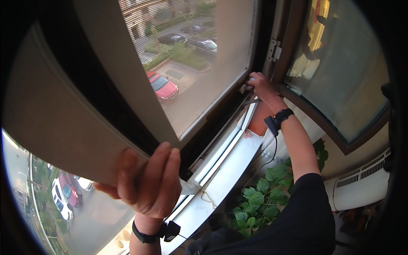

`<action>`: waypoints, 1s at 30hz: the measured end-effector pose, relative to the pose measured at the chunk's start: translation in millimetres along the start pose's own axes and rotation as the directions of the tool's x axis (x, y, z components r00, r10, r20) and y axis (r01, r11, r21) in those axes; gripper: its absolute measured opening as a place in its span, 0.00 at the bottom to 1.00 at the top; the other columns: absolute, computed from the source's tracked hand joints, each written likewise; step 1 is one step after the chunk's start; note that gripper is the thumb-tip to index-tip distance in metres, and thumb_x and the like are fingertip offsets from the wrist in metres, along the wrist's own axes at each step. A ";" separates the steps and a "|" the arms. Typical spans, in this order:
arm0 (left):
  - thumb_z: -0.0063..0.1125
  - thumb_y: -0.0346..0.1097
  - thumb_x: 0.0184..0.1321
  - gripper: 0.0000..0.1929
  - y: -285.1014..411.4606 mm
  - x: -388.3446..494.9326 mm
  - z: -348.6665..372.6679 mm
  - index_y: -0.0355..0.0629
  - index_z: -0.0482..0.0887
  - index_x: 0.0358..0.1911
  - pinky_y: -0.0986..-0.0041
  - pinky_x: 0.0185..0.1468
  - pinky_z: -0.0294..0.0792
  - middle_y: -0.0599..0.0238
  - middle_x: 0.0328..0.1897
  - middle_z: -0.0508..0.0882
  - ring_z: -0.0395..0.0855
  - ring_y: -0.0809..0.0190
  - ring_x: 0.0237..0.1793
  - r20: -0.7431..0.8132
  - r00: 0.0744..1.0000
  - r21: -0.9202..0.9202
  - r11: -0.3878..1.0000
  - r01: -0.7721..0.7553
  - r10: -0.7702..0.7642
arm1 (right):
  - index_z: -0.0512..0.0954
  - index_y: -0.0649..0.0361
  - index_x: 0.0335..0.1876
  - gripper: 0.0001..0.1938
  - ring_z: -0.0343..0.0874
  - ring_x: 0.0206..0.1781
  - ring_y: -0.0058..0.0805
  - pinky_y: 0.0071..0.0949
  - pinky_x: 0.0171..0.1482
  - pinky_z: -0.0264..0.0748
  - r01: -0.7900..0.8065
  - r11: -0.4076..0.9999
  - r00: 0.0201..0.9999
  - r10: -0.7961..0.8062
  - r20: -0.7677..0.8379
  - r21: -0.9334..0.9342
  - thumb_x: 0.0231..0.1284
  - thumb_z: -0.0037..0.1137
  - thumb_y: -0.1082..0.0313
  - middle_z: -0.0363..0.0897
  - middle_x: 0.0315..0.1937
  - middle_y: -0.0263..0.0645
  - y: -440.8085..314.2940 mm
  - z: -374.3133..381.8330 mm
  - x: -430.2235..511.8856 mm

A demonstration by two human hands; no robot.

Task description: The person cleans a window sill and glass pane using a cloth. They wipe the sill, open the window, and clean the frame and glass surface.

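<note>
My left hand [148, 183] grips the edge of a window frame member [95, 134] at the lower left, fingers curled over it. Up at the far lower corner of the screened window, my right hand [262, 85] pinches a small whitish wad [246, 88], perhaps cloth or paper, against the dark frame channel. An insect screen [204, 95] fills the window between my hands. Beside my right forearm, a glass sash in a brown frame [347, 148] stands swung inward on a metal hinge [274, 50].
Below the window runs a white sill [220, 178] bearing a string [207, 199] and a reddish-brown flat object [259, 119]. A leafy plant [261, 197] grows beneath my right arm, near a white vented unit [360, 188]. Cables hang from both wrist devices. Parked cars show outside, far below.
</note>
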State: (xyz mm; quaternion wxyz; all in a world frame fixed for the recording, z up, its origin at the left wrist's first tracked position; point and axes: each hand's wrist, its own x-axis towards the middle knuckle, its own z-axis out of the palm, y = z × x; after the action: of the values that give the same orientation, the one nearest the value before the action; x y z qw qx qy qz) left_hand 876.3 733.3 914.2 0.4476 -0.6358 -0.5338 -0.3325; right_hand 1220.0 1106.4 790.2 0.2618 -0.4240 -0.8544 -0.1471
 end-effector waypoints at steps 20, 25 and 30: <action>0.62 0.35 0.57 0.11 -1.2 0.2 12.8 0.66 0.96 0.33 0.40 0.87 0.30 0.86 0.38 0.94 0.77 0.58 0.69 -0.133 0.991 -0.007 1.000 -0.001 0.000 | 0.89 0.63 0.37 0.08 0.82 0.54 0.55 0.47 0.58 0.82 -0.339 0.869 0.911 0.399 0.105 -0.360 0.61 0.60 0.72 0.79 0.55 0.50 8.2 24.7 17.2; 0.66 0.33 0.62 0.10 -3.0 0.0 7.3 0.65 0.95 0.35 0.41 0.87 0.30 0.86 0.45 0.93 0.71 0.55 0.76 -0.055 0.998 -0.017 1.000 0.006 -0.007 | 0.88 0.65 0.40 0.08 0.82 0.58 0.55 0.49 0.60 0.82 -0.511 0.825 0.821 0.552 0.145 -0.240 0.62 0.60 0.72 0.79 0.56 0.51 -1.4 12.9 28.5; 0.66 0.31 0.65 0.10 -3.4 1.3 9.0 0.64 0.94 0.36 0.41 0.87 0.29 0.86 0.49 0.93 0.68 0.53 0.80 -0.062 0.998 -0.034 0.999 0.008 -0.010 | 0.87 0.61 0.35 0.09 0.80 0.53 0.53 0.50 0.53 0.79 -0.192 0.981 0.960 0.192 0.206 -0.023 0.53 0.55 0.78 0.77 0.44 0.47 -6.2 -8.3 16.0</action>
State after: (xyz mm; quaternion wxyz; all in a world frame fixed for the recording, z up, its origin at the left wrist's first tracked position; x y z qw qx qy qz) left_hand 872.7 742.2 912.6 0.4519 -0.6301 -0.5168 -0.3629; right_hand 1209.6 1109.2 806.0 0.1839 -0.5182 -0.8317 -0.0771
